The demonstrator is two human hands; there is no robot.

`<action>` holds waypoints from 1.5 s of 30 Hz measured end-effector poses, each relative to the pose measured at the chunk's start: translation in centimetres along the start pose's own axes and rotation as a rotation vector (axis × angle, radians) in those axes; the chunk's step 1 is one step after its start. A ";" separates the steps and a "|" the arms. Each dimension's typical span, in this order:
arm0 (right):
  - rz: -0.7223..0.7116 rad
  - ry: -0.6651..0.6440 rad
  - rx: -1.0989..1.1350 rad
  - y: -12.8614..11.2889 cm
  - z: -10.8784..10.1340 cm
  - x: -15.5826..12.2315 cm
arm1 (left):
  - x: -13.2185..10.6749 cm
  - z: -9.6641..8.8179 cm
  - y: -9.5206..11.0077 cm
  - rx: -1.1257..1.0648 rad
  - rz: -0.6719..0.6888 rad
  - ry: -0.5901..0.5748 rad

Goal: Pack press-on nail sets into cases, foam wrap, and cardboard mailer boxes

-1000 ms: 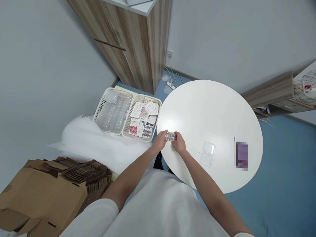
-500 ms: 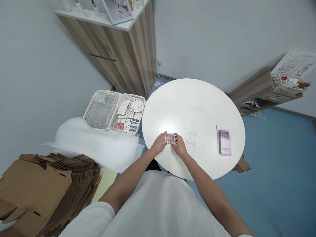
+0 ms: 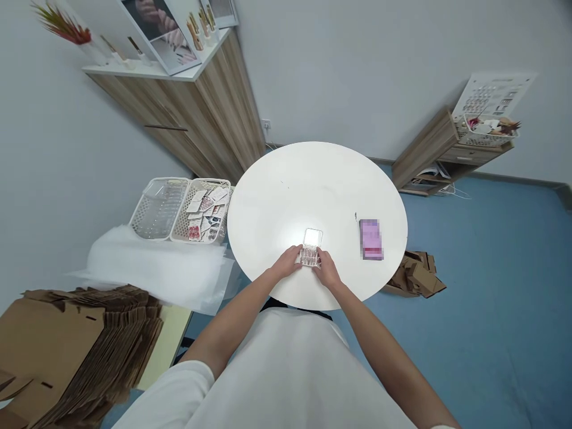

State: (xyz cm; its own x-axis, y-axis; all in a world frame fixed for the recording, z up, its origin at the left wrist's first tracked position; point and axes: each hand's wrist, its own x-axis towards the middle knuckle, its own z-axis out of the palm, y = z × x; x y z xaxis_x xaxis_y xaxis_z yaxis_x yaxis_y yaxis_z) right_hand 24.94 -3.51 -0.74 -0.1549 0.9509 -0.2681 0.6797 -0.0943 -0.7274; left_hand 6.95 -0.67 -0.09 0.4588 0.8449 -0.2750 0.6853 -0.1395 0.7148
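A card of press-on nails [image 3: 308, 257] lies at the lower half of an open clear plastic case [image 3: 313, 236], whose lid half points away from me on the white table. My left hand [image 3: 288, 261] grips the left edge of the card with closed fingers. On the opposite edge, my right hand [image 3: 327, 268] is closed in the same way. Whether the fingers also touch the case's rim is too small to tell.
A purple, pixelated item [image 3: 371, 239] lies on the round table [image 3: 268, 196]. To the left stand a basket of clear cases [image 3: 158, 208] and a basket of nail cards [image 3: 201, 208]. White foam sheets [image 3: 156, 262] and stacked cardboard [image 3: 58, 333] are nearer; cardboard boxes [image 3: 415, 274] sit on the right floor.
The card was held left of the open case; now it is at the case's lower half, between both hands. The case now lies directly before me, turned square. The camera view has shifted.
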 end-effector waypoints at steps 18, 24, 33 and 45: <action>0.097 -0.065 -0.133 1.2 0.0 0.8 | 1.6 0.6 -0.4 0.070 -0.010 -0.103; 0.136 -0.050 -0.120 1.1 -0.1 0.9 | 1.7 0.6 -0.3 0.095 -0.042 -0.110; 0.144 -0.047 -0.077 1.0 -0.5 1.1 | 1.6 0.6 -0.7 0.025 -0.061 -0.085; 0.243 -0.002 0.269 1.8 -0.8 0.9 | 1.9 0.5 -1.4 -0.441 -0.339 0.033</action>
State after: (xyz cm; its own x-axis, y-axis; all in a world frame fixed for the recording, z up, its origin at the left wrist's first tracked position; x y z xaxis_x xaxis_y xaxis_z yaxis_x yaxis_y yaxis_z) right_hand 26.62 -2.61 -1.79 -0.0137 0.8905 -0.4548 0.4843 -0.3920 -0.7822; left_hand 7.11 0.86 -1.95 0.2314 0.8216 -0.5210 0.4869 0.3658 0.7932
